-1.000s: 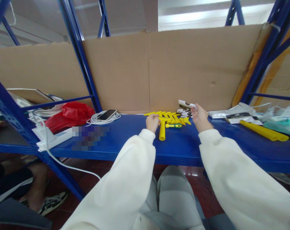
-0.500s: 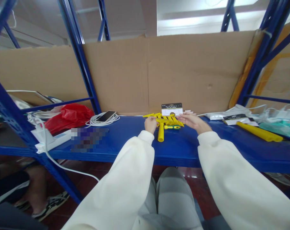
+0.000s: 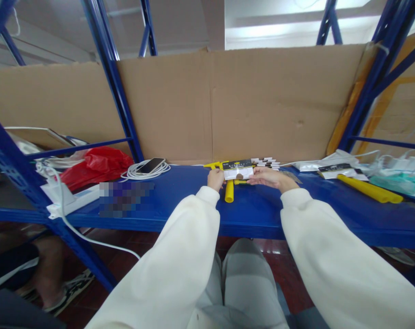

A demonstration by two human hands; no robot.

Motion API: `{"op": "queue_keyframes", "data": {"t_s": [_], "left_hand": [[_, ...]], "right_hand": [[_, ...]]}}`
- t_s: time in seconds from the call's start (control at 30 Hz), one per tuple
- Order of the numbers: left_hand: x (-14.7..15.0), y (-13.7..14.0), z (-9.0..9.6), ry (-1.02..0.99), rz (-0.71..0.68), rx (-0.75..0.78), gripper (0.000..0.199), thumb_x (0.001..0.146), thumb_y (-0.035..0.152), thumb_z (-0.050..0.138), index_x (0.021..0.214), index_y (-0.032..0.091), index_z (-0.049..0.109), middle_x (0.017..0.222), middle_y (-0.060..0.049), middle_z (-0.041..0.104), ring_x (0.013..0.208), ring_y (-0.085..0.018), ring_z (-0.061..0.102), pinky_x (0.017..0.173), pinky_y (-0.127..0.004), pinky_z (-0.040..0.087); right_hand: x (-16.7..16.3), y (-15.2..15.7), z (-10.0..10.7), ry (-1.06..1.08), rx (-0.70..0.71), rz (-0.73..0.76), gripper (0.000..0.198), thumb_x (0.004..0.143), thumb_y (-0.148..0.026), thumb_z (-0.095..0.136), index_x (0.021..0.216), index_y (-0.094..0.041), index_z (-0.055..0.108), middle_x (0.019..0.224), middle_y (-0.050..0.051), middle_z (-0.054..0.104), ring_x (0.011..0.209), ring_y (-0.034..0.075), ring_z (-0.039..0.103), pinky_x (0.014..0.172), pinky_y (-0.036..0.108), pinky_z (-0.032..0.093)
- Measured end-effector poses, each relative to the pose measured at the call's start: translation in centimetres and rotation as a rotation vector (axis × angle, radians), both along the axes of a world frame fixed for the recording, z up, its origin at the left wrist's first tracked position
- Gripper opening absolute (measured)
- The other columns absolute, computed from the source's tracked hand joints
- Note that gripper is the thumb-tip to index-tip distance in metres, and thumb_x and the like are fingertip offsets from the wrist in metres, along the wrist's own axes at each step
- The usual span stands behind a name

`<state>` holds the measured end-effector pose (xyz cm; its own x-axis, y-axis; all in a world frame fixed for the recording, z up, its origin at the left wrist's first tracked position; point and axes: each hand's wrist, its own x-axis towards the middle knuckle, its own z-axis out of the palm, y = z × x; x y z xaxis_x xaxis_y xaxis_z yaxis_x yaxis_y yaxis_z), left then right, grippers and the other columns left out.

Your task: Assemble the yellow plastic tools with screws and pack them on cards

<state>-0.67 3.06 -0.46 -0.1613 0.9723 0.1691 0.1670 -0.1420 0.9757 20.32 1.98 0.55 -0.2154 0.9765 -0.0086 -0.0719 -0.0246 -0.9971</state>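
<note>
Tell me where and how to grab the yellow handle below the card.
Probably best around the lower end of the yellow handle, coming from the wearer's side: that thick, round end points toward the wearer, clear of the card, which hides its upper part between left hand and right hand.

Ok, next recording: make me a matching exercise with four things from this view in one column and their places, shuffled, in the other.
1. Black-and-white card
2. Phone
3. Red bag
4. Cardboard panel

A. Upright along the back of the blue bench
B. Between the left hand and the right hand
C. Crumpled, left of the coiled white cable
D. Lying on the coiled white cable

Pairs: 1-B, 2-D, 3-C, 4-A
</note>
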Motion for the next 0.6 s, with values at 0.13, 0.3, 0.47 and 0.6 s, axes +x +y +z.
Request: {"op": "queue_keyframes", "data": {"t_s": [0.13, 0.3, 0.47, 0.6], "left_hand": [[0.0, 0.01, -0.06, 0.007, 0.011, 0.005, 0.022, 0.084, 0.013, 0.053, 0.068, 0.018, 0.066, 0.064, -0.006, 0.066, 0.052, -0.017, 0.062, 0.043, -0.022, 0.039], [-0.06, 0.12, -0.07, 0.032, 0.022, 0.011, 0.023, 0.084, 0.012, 0.052, 0.066, 0.018, 0.065, 0.059, -0.004, 0.062, 0.052, -0.018, 0.062, 0.044, -0.022, 0.041], [-0.13, 0.2, -0.07, 0.022, 0.044, 0.025, 0.018, 0.085, 0.013, 0.052, 0.074, 0.018, 0.066, 0.073, -0.006, 0.069, 0.05, -0.017, 0.061, 0.042, -0.023, 0.038], [-0.32, 0.03, -0.03, 0.06, 0.119, -0.004, 0.013, 0.081, 0.013, 0.06, 0.09, 0.018, 0.069, 0.081, -0.007, 0.072, 0.048, -0.015, 0.06, 0.042, -0.023, 0.039]], "right_hand": [[-0.2, -0.32, 0.15, -0.006, -0.032, 0.013, 0.025, 0.069, 0.009, 0.075, 0.081, -0.013, 0.069, 0.071, 0.006, 0.076, 0.06, 0.016, 0.074, 0.06, 0.024, 0.063], [-0.35, -0.5, 0.02, -0.046, -0.058, 0.078, 0.031, 0.064, 0.007, 0.08, 0.084, -0.014, 0.07, 0.069, 0.004, 0.076, 0.057, 0.017, 0.074, 0.054, 0.023, 0.062], [-0.66, -0.02, 0.04, 0.063, -0.046, 0.015, 0.024, 0.071, 0.003, 0.08, 0.083, -0.014, 0.067, 0.071, 0.004, 0.076, 0.059, 0.017, 0.075, 0.055, 0.022, 0.062], [-0.85, 0.33, 0.73, 0.231, 0.09, -0.272, 0.02, 0.08, -0.002, 0.076, 0.076, -0.016, 0.062, 0.072, 0.002, 0.075, 0.06, 0.012, 0.074, 0.061, 0.02, 0.061]]}}
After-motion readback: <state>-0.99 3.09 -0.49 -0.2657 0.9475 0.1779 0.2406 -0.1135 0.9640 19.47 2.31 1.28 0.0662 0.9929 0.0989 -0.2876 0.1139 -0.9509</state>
